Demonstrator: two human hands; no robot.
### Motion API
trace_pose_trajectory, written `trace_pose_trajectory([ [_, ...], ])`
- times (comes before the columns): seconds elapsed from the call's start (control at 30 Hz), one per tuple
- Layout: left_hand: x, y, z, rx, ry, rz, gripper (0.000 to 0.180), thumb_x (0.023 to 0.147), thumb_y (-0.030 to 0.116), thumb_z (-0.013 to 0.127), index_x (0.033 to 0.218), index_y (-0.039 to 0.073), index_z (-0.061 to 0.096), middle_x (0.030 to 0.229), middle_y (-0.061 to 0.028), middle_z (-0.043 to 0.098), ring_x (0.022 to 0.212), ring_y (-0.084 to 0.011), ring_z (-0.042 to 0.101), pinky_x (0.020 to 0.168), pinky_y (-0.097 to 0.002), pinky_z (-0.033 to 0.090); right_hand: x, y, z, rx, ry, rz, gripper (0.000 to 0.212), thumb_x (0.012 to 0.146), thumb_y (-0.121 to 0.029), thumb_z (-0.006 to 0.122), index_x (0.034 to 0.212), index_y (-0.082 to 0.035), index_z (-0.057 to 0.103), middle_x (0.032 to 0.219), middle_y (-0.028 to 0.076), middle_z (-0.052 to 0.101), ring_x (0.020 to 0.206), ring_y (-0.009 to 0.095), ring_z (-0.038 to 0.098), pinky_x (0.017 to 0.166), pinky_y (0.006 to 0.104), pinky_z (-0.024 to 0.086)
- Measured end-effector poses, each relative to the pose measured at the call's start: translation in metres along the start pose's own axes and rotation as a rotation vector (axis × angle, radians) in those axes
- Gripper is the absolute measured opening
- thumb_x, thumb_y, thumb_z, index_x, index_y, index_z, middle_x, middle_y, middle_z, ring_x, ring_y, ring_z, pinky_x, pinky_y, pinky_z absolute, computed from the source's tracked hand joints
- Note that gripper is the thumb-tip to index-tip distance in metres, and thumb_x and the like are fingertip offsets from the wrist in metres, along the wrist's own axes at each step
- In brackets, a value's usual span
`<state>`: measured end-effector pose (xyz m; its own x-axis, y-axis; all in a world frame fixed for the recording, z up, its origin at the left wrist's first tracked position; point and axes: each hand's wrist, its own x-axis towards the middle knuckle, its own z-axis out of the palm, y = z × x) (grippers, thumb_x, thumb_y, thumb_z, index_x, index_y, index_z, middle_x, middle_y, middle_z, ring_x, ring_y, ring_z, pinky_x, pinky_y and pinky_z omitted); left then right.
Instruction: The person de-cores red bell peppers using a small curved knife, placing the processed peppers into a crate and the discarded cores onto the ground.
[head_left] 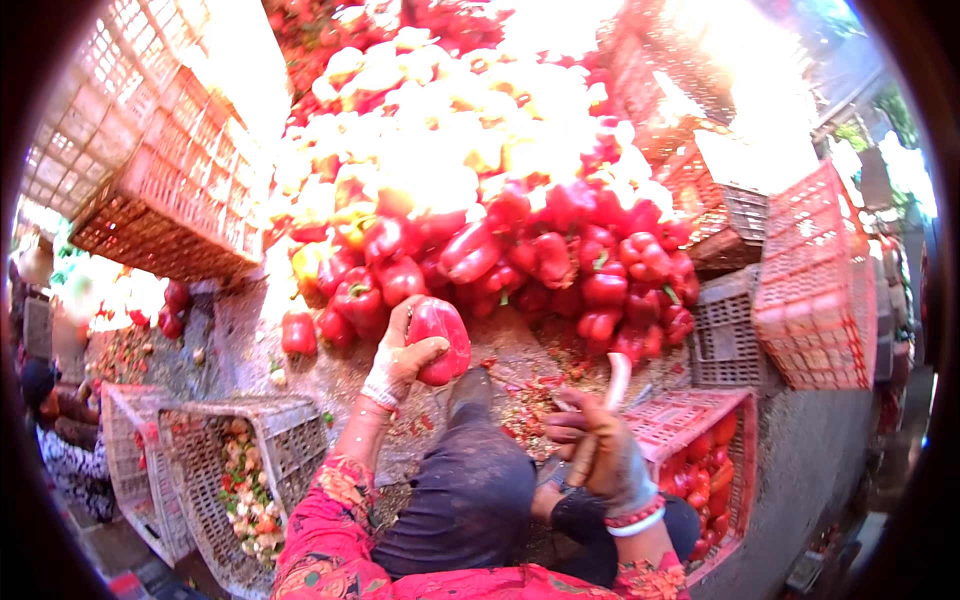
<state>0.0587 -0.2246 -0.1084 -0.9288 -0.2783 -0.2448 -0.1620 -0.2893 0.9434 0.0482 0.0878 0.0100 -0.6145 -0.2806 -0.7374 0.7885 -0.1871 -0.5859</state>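
Note:
My left hand [396, 362] is closed around a whole red bell pepper [440, 340], held up above my knee. The pepper's smooth, shiny side faces up. To the right, my right hand [607, 455] has its fingers curled round a short tool with a pale, curved upper end [618, 380]; the rest is hidden in the grip, so its exact kind cannot be made out. The tool and the pepper are well apart. In front of both hands rises a big heap of red bell peppers [470, 252], washed out by sunlight in its upper part.
A crate [290, 420] of pale cores and green stems stands at lower left. At lower right a pink crate [690, 408] holds red peppers. Stacked crates [175, 200] flank the heap at left, more crates [815, 290] at right. Another person [65, 440] sits far left. Scraps litter the ground.

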Motion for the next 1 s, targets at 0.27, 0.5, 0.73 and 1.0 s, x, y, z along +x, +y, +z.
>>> trace_pose_trajectory([
  [0.27,-0.044,0.173,0.165,0.138,-0.501,0.206,0.043,0.092,0.03,0.077,0.124,0.004,0.063,0.121,-0.0109,0.066,0.118,-0.0178,0.061,0.106,-0.0338,0.047,0.001,-0.027,0.016,0.626,-0.775,-0.06,0.06,0.104,-0.051,0.056,0.146,-0.008,0.051,0.128,0.007,0.066,0.11,0.021,0.067,0.093,0.0358,0.058],
  [0.5,-0.07,0.182,0.23,1.028,-0.521,0.088,0.093,0.073,0.048,0.087,0.147,0.01,0.046,0.144,-0.0225,0.054,0.129,-0.0361,0.06,0.107,-0.042,0.05,-0.042,-0.056,-0.035,-0.134,-0.048,-0.605,0.048,0.11,-0.04,0.05,0.147,-0.009,0.051,0.115,0.004,0.066,0.091,0.011,0.063,0.075,0.0262,0.052],
  [0.73,-0.08,0.126,0.256,1.153,-0.49,0.011,0.108,0.06,0.044,0.09,0.151,0.014,0.041,0.145,-0.0254,0.046,0.122,-0.0461,0.061,0.102,-0.0481,0.053,-0.019,-0.032,-0.058,-0.461,0.132,-0.667,0.052,0.109,-0.03,0.054,0.149,0.001,0.045,0.143,0.014,0.058,0.128,0.02,0.056,0.109,0.0319,0.045],
  [1.0,-0.045,0.115,0.231,1.02,-0.461,-0.008,0.1,0.063,0.045,0.091,0.144,0.01,0.045,0.133,-0.0217,0.055,0.116,-0.0378,0.066,0.1,-0.0435,0.054,-0.037,-0.044,-0.063,-0.067,0.099,-0.538,0.049,0.109,-0.032,0.054,0.15,-0.006,0.046,0.125,0.007,0.064,0.096,0.011,0.065,0.065,0.0251,0.053],
])
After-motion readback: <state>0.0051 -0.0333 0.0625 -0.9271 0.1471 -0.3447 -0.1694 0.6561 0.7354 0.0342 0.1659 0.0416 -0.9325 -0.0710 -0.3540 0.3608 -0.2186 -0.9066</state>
